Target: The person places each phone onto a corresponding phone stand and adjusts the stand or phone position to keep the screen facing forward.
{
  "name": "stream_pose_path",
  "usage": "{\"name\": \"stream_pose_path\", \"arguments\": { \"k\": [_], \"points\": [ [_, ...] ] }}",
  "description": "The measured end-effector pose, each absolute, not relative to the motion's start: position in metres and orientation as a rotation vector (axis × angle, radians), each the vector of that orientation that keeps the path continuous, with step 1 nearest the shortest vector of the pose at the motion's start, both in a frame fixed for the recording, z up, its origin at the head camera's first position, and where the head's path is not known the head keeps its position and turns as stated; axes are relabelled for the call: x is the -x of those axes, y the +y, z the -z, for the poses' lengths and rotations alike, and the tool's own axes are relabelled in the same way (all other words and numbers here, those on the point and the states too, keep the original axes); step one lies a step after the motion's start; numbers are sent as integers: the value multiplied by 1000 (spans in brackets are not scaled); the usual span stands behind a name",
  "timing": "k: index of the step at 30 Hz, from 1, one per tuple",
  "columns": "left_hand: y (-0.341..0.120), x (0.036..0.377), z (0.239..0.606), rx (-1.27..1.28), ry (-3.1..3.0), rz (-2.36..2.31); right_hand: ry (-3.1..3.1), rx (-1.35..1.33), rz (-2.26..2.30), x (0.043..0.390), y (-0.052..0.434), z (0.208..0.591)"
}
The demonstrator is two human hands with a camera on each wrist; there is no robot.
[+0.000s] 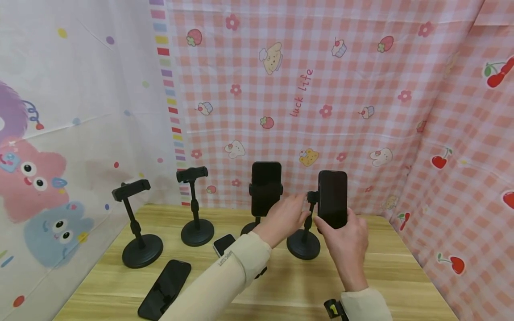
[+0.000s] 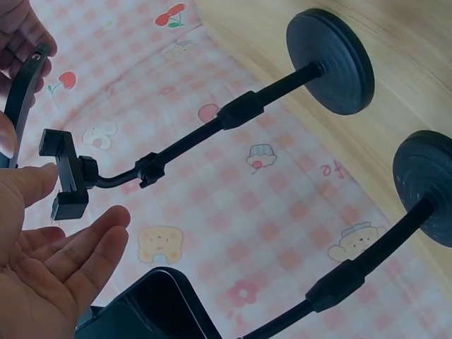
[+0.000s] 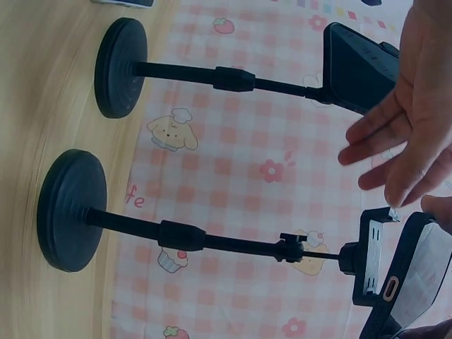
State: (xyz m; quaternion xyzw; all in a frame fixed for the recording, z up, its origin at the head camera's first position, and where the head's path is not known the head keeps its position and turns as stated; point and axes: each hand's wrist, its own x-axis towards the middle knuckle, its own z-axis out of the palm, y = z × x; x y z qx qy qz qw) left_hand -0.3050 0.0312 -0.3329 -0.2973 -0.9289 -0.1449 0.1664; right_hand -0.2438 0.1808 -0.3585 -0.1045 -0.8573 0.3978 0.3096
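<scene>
My right hand (image 1: 344, 236) grips a black phone (image 1: 332, 199) upright, right beside the empty clamp (image 1: 312, 196) of a black round-based stand (image 1: 304, 244). In the right wrist view the phone (image 3: 417, 282) sits just off the clamp (image 3: 370, 258), not inside it. My left hand (image 1: 295, 211) is open, and its thumb touches the clamp (image 2: 67, 176) while the fingers stay straight. To the left, a second stand (image 1: 257, 223) holds another black phone (image 1: 266, 187) in its clamp.
Two more stands (image 1: 138, 223) (image 1: 196, 209) with empty clamps are at the left of the wooden table (image 1: 401, 267). A black phone (image 1: 166, 287) lies flat near the front edge and a small white-edged phone (image 1: 223, 244) lies behind my left sleeve. Checked cloth walls close in the back and right.
</scene>
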Motion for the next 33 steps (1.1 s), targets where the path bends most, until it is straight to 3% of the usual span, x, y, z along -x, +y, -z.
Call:
{"name": "stream_pose_path", "arguments": {
  "k": [33],
  "points": [
    [44, 327, 332, 811, -2538, 509, -2340, 239, -1143, 250, 174, 354]
  ]
}}
